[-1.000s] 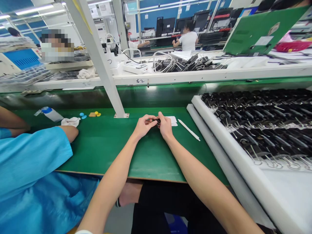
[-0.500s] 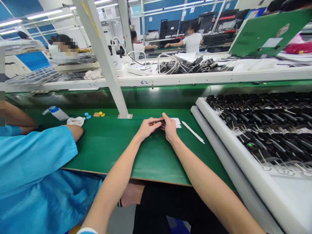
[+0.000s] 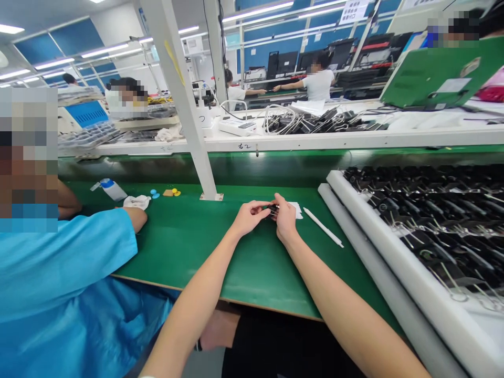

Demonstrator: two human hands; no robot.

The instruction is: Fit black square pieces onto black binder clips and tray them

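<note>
Between my two hands, above the green table (image 3: 177, 241), is a small black part (image 3: 272, 210) with thin metal prongs. My left hand (image 3: 249, 217) has its thumb and fingers closed on the part's left side. My right hand (image 3: 285, 216) grips it from the right with the thumb on top, and its fingers hide much of the part. White paper pieces (image 3: 296, 210) lie just behind my right hand. A white pen (image 3: 323, 227) rests on the table to the right of it.
At the right, a white foam tray (image 3: 397, 247) holds rows of black parts with metal prongs. A white post (image 3: 197, 152) stands behind the hands. A person in blue (image 3: 79, 252) sits at the left, near a bottle (image 3: 113, 190), a white cloth (image 3: 137, 202) and small yellow pieces (image 3: 176, 192).
The camera view has shifted, so the scene sits lower and further right. Both hands still hold the black part in much the same pose.
</note>
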